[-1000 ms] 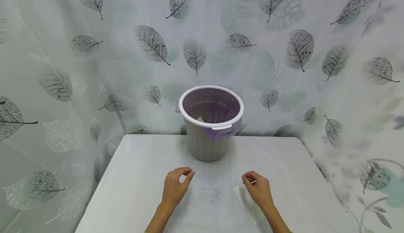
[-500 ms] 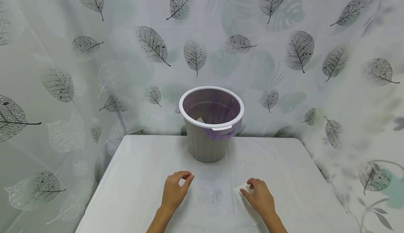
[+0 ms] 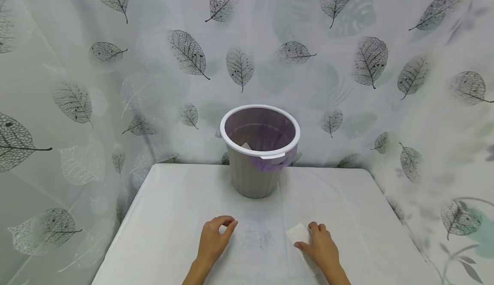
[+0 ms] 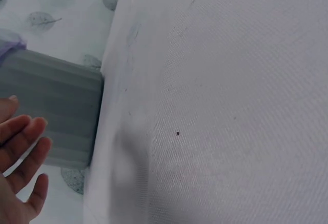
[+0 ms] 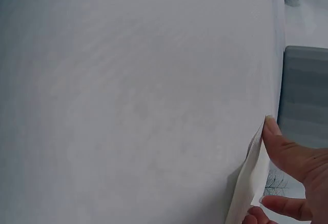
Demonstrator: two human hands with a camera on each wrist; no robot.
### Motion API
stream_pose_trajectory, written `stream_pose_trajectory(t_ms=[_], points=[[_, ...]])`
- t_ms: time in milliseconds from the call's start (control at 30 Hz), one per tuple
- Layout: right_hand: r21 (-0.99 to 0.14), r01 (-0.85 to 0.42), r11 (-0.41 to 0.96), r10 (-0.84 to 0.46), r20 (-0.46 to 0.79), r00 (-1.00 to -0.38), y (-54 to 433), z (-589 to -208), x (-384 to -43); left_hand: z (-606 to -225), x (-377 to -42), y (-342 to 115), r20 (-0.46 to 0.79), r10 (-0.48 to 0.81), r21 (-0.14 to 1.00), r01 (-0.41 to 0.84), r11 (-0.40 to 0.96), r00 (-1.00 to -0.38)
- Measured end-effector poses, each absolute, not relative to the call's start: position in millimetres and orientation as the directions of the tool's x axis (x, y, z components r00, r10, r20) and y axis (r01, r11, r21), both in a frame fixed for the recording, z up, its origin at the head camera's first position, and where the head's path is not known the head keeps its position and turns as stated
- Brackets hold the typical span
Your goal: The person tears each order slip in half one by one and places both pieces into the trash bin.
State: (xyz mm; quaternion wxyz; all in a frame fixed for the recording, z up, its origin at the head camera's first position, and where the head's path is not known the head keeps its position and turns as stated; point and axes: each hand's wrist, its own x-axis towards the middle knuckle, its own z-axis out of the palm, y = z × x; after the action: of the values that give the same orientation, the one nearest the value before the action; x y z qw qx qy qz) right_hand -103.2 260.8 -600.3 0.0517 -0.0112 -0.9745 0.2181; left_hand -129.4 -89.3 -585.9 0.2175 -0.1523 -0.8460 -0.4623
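Observation:
My right hand (image 3: 321,247) is over a flat white paper strip (image 3: 298,233) on the right half of the table. In the right wrist view, the thumb of the hand (image 5: 302,170) is on one edge of the strip (image 5: 249,180) and the fingertips meet the opposite edge, so it is held between them. The strip's near end is partly covered by the hand. To the left, my left hand (image 3: 214,238) hovers over the table, fingers loosely bent and holding nothing. Its fingers (image 4: 23,155) look relaxed in the left wrist view.
A grey trash bin (image 3: 252,178) with a white rim and purple liner stands at the table's back; a pale scrap (image 3: 245,146) shows inside. White cloth covers the table (image 3: 185,190), with dark smudges between the hands. A leaf-patterned curtain (image 3: 154,83) hangs behind.
My right hand has come down towards me onto the paper strip, its thumb and fingers spreading from a pinched pose to the strip's edges. The left hand has lowered slightly.

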Motion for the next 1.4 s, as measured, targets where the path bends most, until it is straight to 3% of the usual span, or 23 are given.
stream_pose_trajectory(t_ms=[400, 633, 933, 1400], points=[[-0.686, 0.028, 0.727, -0.006, -0.048, -0.999, 246.9, -592.4, -108.1, -589.9, -128.3, -84.7, 0.521, 0.078, 0.72, 0.487, 0.494, -0.85], [-0.796, -0.139, 0.589, -0.202, 0.021, -0.979, 222.0, -572.3, -114.1, -581.7, -127.3, -74.8, 0.52, 0.15, 0.733, 0.53, 0.426, -0.841], [-0.768, -0.392, 0.507, -0.446, 0.156, -0.881, 185.2, -523.4, -127.6, -545.9, -124.4, -60.0, 0.485, 0.283, 0.753, 0.56, 0.347, -0.827], [-0.645, -0.623, 0.442, -0.559, 0.346, -0.754, 169.1, -428.9, -164.6, -464.7, -142.8, -67.8, 0.639, 0.179, 0.681, 0.658, 0.321, -0.748]])
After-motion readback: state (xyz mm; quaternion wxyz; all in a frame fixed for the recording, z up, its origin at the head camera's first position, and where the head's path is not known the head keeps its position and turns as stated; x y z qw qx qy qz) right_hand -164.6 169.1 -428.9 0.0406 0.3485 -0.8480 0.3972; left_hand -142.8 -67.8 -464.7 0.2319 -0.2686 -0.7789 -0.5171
